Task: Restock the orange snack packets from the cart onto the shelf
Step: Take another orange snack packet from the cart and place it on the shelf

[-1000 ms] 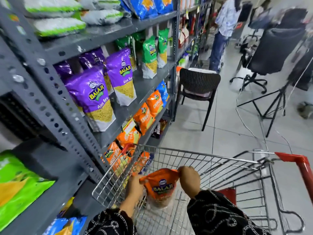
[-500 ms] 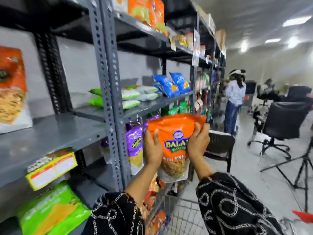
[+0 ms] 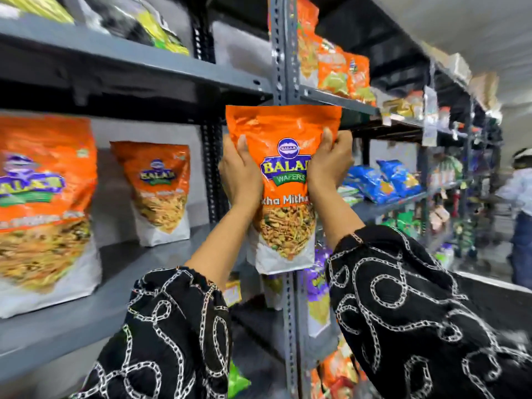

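Observation:
I hold an orange Balaji snack packet (image 3: 283, 180) upright in the air with both hands, in front of the grey shelf upright (image 3: 280, 67). My left hand (image 3: 240, 174) grips its left edge and my right hand (image 3: 328, 165) grips its right edge. Two matching orange packets stand on the grey shelf (image 3: 144, 272) to the left: one large and near (image 3: 43, 211), one further back (image 3: 161, 191). The cart is out of view.
More orange packets (image 3: 334, 67) sit on the upper shelf to the right. Blue packets (image 3: 383, 180) lie on a shelf further down the aisle, purple ones (image 3: 318, 280) below. A person (image 3: 518, 226) stands at the far right.
I lifted the packet out of the cart up to shelf height, still in both hands. My view swung up and left, and the shelf with the two orange packets came in close.

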`<state>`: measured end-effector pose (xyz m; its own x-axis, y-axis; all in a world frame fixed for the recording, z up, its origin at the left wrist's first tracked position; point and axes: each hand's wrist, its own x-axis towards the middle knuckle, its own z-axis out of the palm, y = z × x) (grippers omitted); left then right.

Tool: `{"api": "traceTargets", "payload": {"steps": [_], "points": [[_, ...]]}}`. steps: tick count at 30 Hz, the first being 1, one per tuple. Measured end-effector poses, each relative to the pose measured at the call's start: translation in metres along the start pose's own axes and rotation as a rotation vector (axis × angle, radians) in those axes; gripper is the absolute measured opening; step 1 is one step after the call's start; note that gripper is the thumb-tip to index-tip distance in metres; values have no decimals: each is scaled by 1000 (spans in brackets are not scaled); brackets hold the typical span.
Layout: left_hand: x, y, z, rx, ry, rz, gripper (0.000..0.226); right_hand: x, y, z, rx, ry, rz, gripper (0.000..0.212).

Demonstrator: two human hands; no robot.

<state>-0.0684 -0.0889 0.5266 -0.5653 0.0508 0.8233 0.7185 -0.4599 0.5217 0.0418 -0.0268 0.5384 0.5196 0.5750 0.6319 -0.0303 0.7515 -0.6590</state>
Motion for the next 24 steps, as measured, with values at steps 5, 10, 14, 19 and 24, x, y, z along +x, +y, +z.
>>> {"api": "traceTargets", "payload": {"steps": [5,10,14,19,24], "points": [[54,-36,-20,150,74,93,35,-19,0,76,69,-54,17,34],[96,-80,-28,299,49,53,35,-32,13,145,49,-191,72,33],[106,-122,-29,412,11,9,34,-47,41,182,10,-287,104,29],[105,-163,-25,556,-33,-73,35,-64,77,198,-38,-340,123,29],[109,-165,-22,584,-3,-110,43,-64,82,200,-2,-271,124,24]]}}
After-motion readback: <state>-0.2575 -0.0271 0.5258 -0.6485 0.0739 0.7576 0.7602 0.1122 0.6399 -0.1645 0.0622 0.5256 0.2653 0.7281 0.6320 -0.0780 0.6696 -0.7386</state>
